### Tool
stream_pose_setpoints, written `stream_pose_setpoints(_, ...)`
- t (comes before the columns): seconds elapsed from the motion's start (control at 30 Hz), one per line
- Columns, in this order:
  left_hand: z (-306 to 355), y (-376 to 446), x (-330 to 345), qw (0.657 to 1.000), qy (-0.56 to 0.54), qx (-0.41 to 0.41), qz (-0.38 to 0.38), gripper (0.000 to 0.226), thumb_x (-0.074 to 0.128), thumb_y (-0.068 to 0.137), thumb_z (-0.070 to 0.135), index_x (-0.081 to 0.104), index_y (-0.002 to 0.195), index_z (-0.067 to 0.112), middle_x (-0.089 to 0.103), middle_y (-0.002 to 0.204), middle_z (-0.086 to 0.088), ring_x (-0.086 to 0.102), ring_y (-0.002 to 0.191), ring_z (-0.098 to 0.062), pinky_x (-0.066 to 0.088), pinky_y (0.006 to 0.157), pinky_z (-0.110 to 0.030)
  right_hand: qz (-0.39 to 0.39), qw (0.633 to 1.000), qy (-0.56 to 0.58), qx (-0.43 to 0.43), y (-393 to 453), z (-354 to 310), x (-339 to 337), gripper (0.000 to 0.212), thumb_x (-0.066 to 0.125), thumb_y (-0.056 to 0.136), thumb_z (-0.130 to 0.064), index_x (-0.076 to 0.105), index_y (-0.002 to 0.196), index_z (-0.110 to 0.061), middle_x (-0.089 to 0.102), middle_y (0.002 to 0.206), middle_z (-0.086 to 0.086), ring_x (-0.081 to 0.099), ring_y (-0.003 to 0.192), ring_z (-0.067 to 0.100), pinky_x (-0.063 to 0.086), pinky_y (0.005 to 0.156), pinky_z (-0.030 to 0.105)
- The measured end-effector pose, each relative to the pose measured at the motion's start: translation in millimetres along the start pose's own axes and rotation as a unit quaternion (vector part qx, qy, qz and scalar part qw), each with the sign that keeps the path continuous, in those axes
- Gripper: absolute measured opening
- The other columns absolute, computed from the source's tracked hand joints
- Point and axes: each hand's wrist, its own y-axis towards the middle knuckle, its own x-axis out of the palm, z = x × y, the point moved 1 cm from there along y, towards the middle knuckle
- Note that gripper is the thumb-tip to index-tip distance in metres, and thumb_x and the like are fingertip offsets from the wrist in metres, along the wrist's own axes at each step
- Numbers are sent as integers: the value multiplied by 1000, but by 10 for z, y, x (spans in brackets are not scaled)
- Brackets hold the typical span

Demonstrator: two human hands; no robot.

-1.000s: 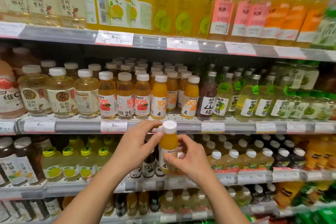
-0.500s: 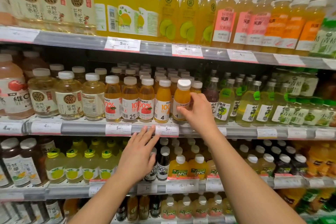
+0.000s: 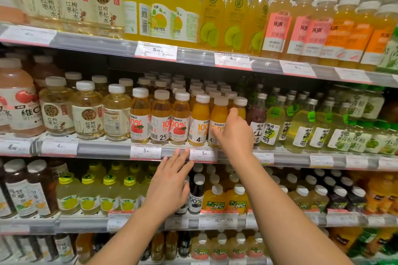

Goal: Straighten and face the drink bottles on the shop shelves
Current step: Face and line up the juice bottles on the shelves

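Since a second ago, the small orange bottle [image 3: 218,122] has gone from in front of the person, where both hands held it, up onto the middle shelf [image 3: 103,148]. It stands upright at the front edge, touching another orange bottle [image 3: 200,121] on its left. A dark red bottle [image 3: 256,122] stands on its right. The right hand [image 3: 233,133] is on the small orange bottle, with the thumb on its label and the fingers curled round its right side, so the hand holds it. The hand hides the lower right part of the label. The left hand [image 3: 170,183] has let go and is lower down, in front of the shelf below. Its fingers are straight and spread a little, and it holds nothing. Its fingertips [image 3: 185,152] reach up to the front rail of the middle shelf, beside a price tag [image 3: 203,155] that says 5.80. Three apple juice bottles [image 3: 160,118] stand in a row further left on the same shelf.
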Motion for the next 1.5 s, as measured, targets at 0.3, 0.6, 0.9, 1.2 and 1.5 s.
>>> stream_pose_setpoints(0.3,8,-9,-30,1000,6,1,0,62,56,92,32,42,152,25,16,169,1,14,156,-24,10,125,-45,15,1000,19,17,-51,-29,70,55,72,92,-45,40,123,-15,68,107,13,69,95,37,58,75,45)
stream_pose_setpoints(0.6,0,-12,-57,1000,11,12,-5,64,60,91,32,43,152,22,18,168,-2,15,155,-26,15,125,-48,31,999,24,19,-59,-17,161,55,71,93,-45,40,127,-14,69,100,12,68,88,36,58,72,44)
stream_pose_setpoints(0.9,-63,-10,-18,999,25,33,0,68,65,86,36,46,150,22,22,167,-5,21,154,-27,19,122,-48,119,993,14,19,126,173,-240,25,57,100,-30,61,122,-18,67,108,4,65,95,24,55,80,40)
stream_pose_setpoints(1.2,-77,-11,5,999,24,35,-8,71,63,87,37,43,152,21,17,168,-6,16,155,-28,21,124,-51,-77,996,-6,46,699,94,-499,59,62,97,-21,42,152,-26,58,140,16,56,126,37,53,102,45)
stream_pose_setpoints(1.5,-91,-7,13,999,20,37,-9,74,66,84,37,44,152,20,20,168,-6,18,155,-29,22,123,-52,-100,992,-43,55,847,121,-453,52,60,97,-13,51,147,-19,50,142,17,49,131,36,54,102,44)
